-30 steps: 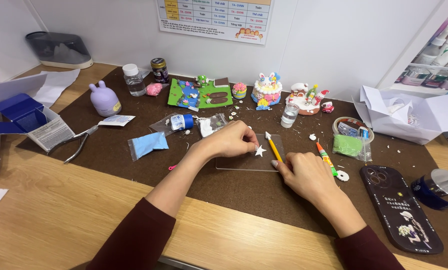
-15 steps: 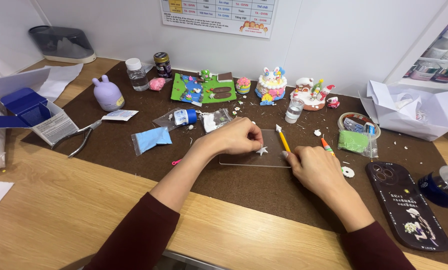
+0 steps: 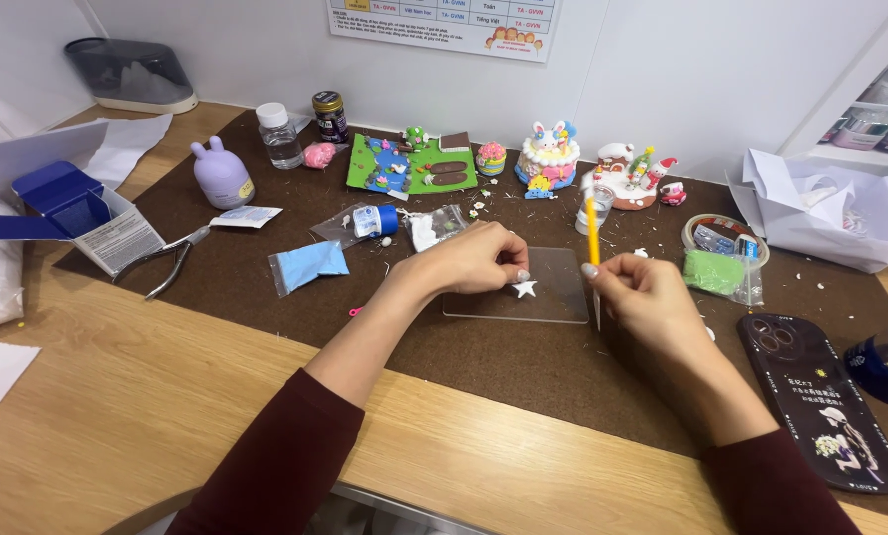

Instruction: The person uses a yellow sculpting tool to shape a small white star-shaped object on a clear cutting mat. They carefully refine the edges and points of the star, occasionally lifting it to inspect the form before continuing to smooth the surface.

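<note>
Two hands work near the middle of the brown felt mat on the wooden desk. Left hand rests curled, fingertips pressing the clear plastic sheet beside a small white clay star. Right hand pinches an upright yellow stick tool. Farther back, near the wall edge, stand colourful clay models.
</note>
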